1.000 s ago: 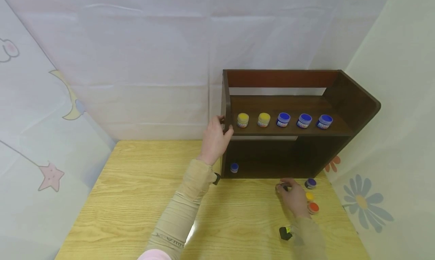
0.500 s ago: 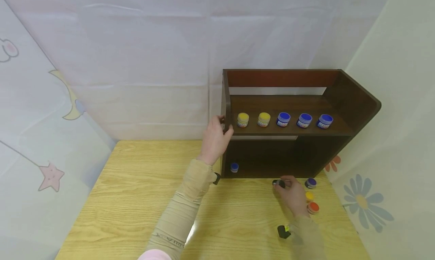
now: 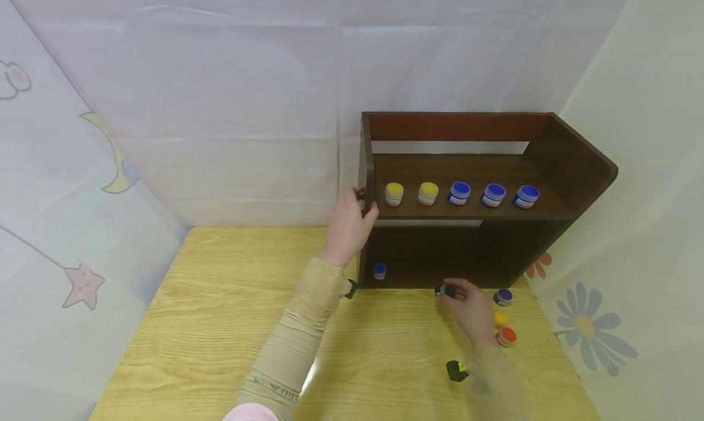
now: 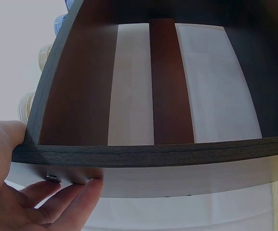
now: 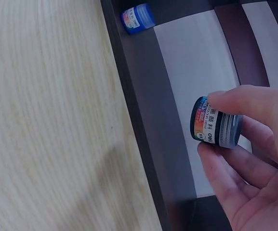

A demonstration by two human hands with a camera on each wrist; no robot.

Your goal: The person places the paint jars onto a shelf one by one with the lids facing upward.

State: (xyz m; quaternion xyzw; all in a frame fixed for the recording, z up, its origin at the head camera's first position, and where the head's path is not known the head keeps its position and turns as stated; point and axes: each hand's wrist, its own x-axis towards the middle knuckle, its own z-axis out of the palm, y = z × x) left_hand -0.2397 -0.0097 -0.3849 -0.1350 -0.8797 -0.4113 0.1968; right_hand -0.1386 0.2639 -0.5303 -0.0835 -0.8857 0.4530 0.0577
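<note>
My left hand [image 3: 348, 228] grips the left side panel of a dark brown two-tier shelf [image 3: 456, 128]; in the left wrist view its thumb is at the front edge and its fingers [image 4: 83, 199] press the outer face. Between thumb and fingers, my right hand [image 3: 474, 314] pinches a black paint jar [image 5: 208, 121], held sideways with its label showing. That jar is just in front of the lower tier. A blue paint jar [image 3: 379, 271] stands at the lower tier's left end. Up on the top tier, yellow jars [image 3: 393, 195] and blue jars [image 3: 459, 194] form a row.
Right of my right hand, a purple jar [image 3: 503, 297], a yellow jar [image 3: 500, 319] and an orange-red jar [image 3: 506, 336] stand on the wooden table [image 3: 231, 299]. Behind the shelf hangs a pale sheet [image 3: 220, 91], and a flower-printed one [image 3: 627, 225] closes the right side.
My right hand has moved left and slightly forward toward the shelf, carrying the black paint jar, which now shows more clearly. My left hand has stayed on the side panel.
</note>
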